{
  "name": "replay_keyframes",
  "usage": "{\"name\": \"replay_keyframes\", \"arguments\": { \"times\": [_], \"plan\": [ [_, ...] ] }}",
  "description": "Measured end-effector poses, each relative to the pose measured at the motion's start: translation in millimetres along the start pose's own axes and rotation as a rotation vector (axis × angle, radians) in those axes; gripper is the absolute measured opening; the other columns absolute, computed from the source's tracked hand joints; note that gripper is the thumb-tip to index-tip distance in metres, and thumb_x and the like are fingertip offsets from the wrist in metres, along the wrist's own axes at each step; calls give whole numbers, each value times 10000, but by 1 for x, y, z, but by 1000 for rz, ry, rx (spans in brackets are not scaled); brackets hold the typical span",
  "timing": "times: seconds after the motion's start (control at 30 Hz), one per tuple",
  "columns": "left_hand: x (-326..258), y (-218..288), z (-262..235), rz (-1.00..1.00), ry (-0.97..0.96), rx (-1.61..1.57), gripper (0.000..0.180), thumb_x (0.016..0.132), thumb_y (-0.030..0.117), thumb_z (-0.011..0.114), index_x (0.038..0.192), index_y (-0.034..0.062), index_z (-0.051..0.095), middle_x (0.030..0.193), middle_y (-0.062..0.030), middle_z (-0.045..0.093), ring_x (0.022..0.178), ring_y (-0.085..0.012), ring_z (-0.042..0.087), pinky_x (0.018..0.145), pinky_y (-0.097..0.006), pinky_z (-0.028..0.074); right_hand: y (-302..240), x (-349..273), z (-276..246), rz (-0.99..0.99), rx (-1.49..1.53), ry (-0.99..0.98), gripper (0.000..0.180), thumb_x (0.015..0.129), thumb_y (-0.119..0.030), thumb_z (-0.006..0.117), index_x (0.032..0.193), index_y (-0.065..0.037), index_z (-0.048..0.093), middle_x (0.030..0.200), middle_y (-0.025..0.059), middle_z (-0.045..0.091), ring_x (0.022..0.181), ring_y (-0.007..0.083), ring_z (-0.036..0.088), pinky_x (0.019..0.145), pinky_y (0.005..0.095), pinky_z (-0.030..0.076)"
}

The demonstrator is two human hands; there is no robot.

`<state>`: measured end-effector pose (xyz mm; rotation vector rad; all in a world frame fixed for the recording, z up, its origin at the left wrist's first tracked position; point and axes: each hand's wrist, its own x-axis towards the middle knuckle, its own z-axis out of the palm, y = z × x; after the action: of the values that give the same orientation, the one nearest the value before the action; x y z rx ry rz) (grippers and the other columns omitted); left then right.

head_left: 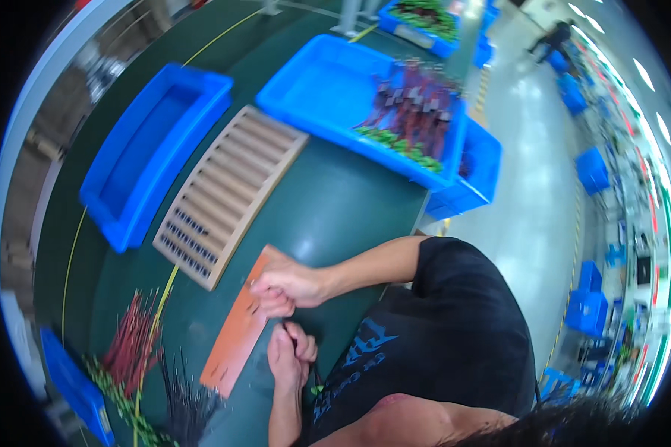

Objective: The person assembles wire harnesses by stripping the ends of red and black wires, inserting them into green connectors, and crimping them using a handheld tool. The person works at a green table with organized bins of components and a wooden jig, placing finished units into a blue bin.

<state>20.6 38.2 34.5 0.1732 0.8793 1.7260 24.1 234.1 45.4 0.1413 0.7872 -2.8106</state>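
Orange strip: the flat orange strip (233, 344) lies on the green bench (335, 201), nearest the hands; its long axis slants from upper right to lower left.
Right hand: the right hand (289, 284) is over the strip's upper end, fingers clenched; I cannot tell what, if anything, is inside.
Left hand: the left hand (291, 354) is just beside the strip's right edge, fingers curled tight; what they grip is hidden. A small green piece (317, 390) shows near the wrist.
Wooden rack: the slotted wooden rack (235, 182) slants the same way, small dark parts (190, 242) in its lower-left rows.
Large blue tray: red-brown wire bundles (414, 100) with green ends fill the right part of the large blue tray (317, 71).
Long blue tray: the long blue tray (145, 160) stands left of the rack.
Far bin: green-topped pieces (425, 16) lie in the far blue bin (417, 39).
Loose wires: red wires (133, 344) and black wires (186, 402) lie left of the strip's lower end.
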Motion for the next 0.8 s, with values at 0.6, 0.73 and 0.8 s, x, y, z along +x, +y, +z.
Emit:
{"name": "replay_keyframes", "arguments": {
  "times": [0.6,0.73,0.8],
  "plan": [
    [0,3,-18,250,164,376,282,1112,226,457,1107,1,625,895,-109,674,591,-96,540,520,-225,415,-14,7,-13,26,-703,-85,329,1060,-184,595,1335,-3,604,973,19,681,732,58,550,628,219,460],
    [1,5,-16,202,183,393,264,1106,207,473,1112,-4,632,902,-106,683,592,-91,561,520,-218,420,-18,2,-2,3,-689,5,263,1073,-189,562,1218,14,648,923,54,684,721,79,599,610,222,476],
    [1,6,-17,183,192,371,263,1105,205,476,1112,-6,632,903,-107,685,585,-92,563,516,-217,420,-20,2,2,-1,-675,43,260,1080,-185,543,1193,20,656,934,75,686,730,93,625,611,227,491]
  ]
}}
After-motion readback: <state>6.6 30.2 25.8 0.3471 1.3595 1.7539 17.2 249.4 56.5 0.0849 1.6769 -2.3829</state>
